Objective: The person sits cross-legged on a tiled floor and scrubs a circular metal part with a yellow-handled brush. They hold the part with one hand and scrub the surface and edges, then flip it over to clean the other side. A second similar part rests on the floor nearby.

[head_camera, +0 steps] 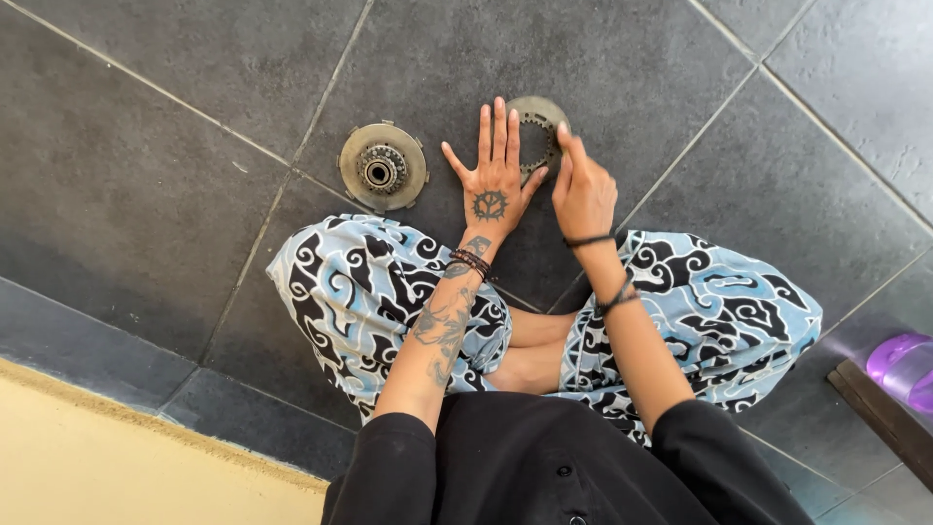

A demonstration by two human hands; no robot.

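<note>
A person sits cross-legged on a floor (146,194) of dark grey matte stone tiles with thin pale grout lines, seen from above. Just above the centre of the frame, both hands meet at a flat metal ring (537,131) lying on a tile. The ring is dull brass-grey, worn, with small teeth around its inner edge. The left hand (493,185) lies flat, fingers spread and extended, palm down over the ring's left side, hiding that part of it. The right hand (581,190) stands on edge at the ring's right side, its fingers curled loosely, with a fingertip touching the rim; whether it pinches the ring cannot be told.

To the left of the hands, well apart from the ring, a round metal hub (382,167) rests on the floor. It is a tarnished yellowish disc with notches around the edge and a raised, toothed centre with a dark hole.

Below the hands, the knees fill the middle of the frame in loose trousers (369,282) of blue, white and black swirling print. Dark bead bracelets (470,261) circle the left wrist. A black buttoned top (544,467) sits at the bottom edge.

At the lower left runs a pale yellow strip of wall (97,457). At the right edge, a translucent purple plastic container (904,367) sits beside a dark wooden edge (880,413).
</note>
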